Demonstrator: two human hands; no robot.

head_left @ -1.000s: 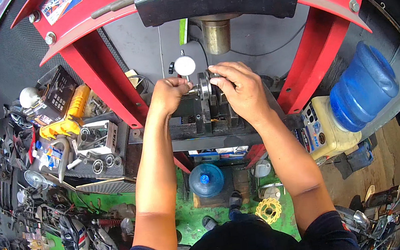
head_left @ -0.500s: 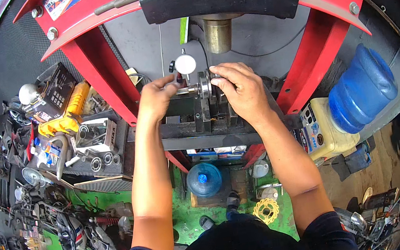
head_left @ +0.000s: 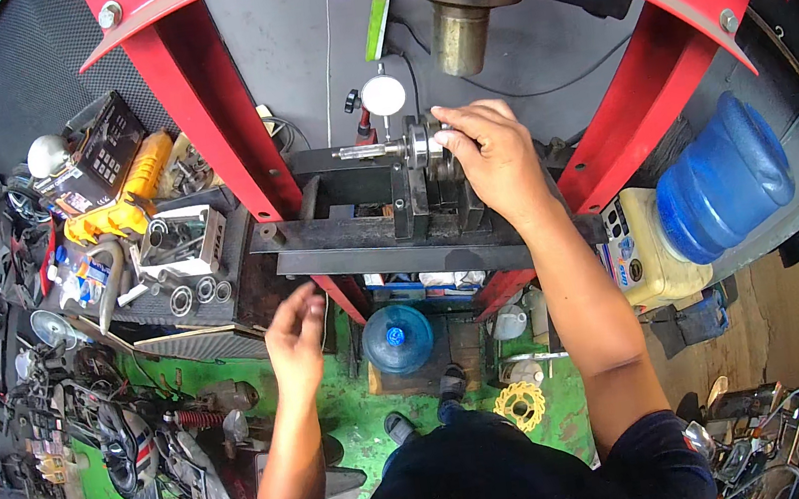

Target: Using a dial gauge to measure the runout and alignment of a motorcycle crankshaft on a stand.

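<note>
A motorcycle crankshaft [head_left: 420, 146] rests level across dark metal supports [head_left: 402, 211], its bare steel shaft end pointing left. My right hand [head_left: 496, 156] grips its right side, thumb and fingers bent over the round web, which it partly hides. Just above the shaft stands a dial gauge [head_left: 383, 96] with a white round face, its stem reaching down to the shaft. My left hand [head_left: 295, 342] hangs below the bench edge, away from the crankshaft. Its fingers are loosely bent and apart, with nothing visible in them.
A red press frame [head_left: 218, 112] surrounds the work, its steel ram [head_left: 460, 37] hanging above. Bearings [head_left: 182, 299] and a parts box [head_left: 186, 239] lie at left. A blue water jug [head_left: 721, 179] tops a yellowish container [head_left: 644, 253] at right; another jug [head_left: 398, 338] stands below.
My left hand has let go of the shaft end and dropped down toward me. My right hand stays on the crankshaft. The view has shifted slightly.
</note>
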